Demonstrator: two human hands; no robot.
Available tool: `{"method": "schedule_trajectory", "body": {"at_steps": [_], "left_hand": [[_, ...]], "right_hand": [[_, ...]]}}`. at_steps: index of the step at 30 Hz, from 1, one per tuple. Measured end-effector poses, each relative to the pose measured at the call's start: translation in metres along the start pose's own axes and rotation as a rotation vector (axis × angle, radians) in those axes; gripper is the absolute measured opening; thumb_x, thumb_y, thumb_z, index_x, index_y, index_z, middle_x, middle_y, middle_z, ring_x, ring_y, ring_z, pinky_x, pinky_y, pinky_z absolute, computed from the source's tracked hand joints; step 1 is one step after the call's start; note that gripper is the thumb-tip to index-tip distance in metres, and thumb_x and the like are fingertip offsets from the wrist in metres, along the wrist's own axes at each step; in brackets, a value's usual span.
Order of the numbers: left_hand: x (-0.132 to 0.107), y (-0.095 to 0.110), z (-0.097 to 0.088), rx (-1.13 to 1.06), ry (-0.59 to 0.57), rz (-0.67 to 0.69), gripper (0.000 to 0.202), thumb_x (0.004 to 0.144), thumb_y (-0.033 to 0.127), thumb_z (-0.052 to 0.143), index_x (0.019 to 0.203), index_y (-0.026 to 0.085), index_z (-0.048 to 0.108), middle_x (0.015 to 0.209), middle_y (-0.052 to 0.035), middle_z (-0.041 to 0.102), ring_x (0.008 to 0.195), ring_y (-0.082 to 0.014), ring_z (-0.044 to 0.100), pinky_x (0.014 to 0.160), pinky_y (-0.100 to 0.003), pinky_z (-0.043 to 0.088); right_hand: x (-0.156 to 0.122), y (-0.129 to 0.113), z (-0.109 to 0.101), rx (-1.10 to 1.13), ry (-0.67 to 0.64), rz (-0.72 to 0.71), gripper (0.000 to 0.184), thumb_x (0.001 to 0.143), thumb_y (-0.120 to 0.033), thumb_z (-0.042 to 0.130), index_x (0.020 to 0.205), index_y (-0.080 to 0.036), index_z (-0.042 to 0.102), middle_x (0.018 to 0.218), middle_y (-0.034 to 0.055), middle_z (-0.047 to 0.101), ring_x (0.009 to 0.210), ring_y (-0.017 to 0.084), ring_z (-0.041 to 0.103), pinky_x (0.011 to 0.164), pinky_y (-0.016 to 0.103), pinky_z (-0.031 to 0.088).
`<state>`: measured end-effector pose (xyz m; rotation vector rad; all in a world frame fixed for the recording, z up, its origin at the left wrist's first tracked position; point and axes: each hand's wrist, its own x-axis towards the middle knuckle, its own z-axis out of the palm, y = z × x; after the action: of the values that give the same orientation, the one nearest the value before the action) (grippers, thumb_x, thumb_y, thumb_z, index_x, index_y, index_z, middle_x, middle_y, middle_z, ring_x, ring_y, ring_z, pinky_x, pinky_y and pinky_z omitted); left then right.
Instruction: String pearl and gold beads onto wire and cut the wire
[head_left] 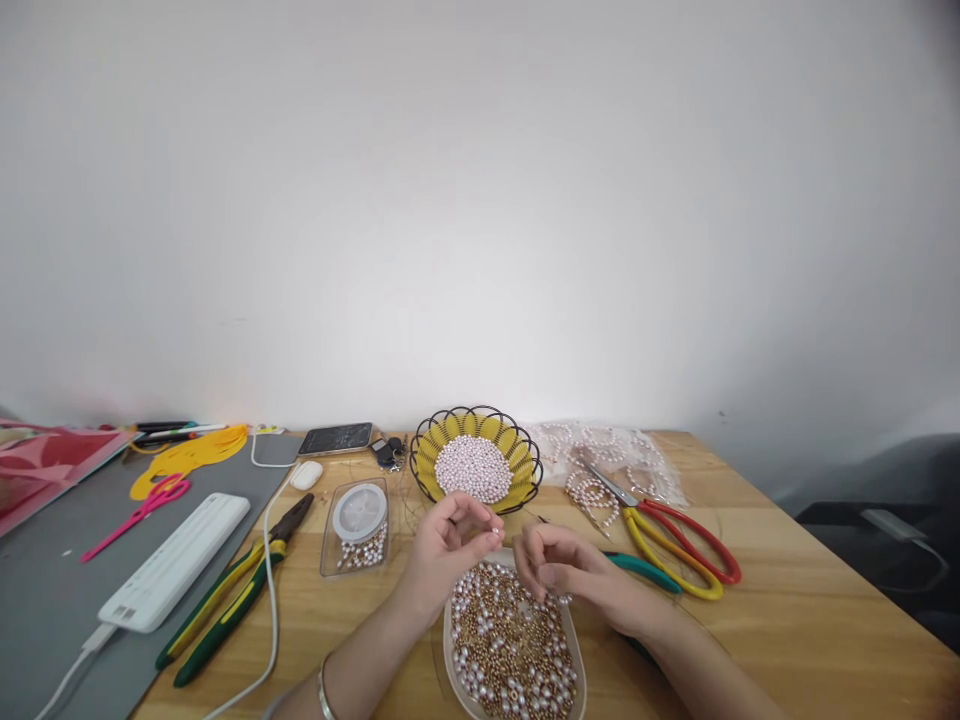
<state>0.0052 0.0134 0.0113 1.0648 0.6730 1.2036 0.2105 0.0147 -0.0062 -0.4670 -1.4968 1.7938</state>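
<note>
My left hand (450, 550) is closed in a pinch, with a small pinkish pearl bead (496, 532) at its fingertips. Beside it, my right hand (574, 570) has its fingers curled together; whatever they hold is too fine or hidden to make out. Both hands hover over the far end of a pale tray (448, 650) filled with mixed gold and pearly beads (514, 640). Just behind them stands a yellow basket (424, 465) with a black looped wire rim, holding many small pink pearl beads (472, 468).
Right of my hands lie red-and-yellow-handled scissors (675, 540), a teal-handled tool (645, 570) and beaded strands (592, 495) by a clear bag. Leftward are a clear box (356, 525) with a spool, pliers (232, 590), a power strip (176, 560), a phone (335, 438) and pink scissors (139, 515).
</note>
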Motion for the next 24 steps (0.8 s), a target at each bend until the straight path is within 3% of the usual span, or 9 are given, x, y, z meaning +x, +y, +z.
{"method": "schedule_trajectory", "body": {"at_steps": [14, 24], "left_hand": [[-0.0009, 0.0046, 0.0031, -0.022, -0.033, -0.026, 0.029, 0.072, 0.028, 0.092, 0.083, 0.016, 0.067, 0.083, -0.0016, 0.074, 0.082, -0.013, 0.07, 0.077, -0.023, 0.056], [-0.0026, 0.0022, 0.0004, -0.009, 0.008, -0.083, 0.029, 0.072, 0.031, 0.092, 0.086, 0.016, 0.072, 0.09, -0.0062, 0.078, 0.085, -0.0162, 0.072, 0.076, -0.025, 0.058]], "right_hand": [[-0.0001, 0.0019, -0.0002, -0.016, 0.01, 0.024, 0.038, 0.09, -0.045, 0.074, 0.073, -0.02, 0.052, 0.07, -0.0019, 0.059, 0.064, 0.014, 0.048, 0.064, 0.028, 0.034], [0.0004, 0.0017, 0.0002, -0.027, 0.021, 0.03, 0.037, 0.09, -0.046, 0.074, 0.074, -0.02, 0.052, 0.069, -0.0019, 0.058, 0.064, 0.014, 0.048, 0.065, 0.028, 0.036]]}}
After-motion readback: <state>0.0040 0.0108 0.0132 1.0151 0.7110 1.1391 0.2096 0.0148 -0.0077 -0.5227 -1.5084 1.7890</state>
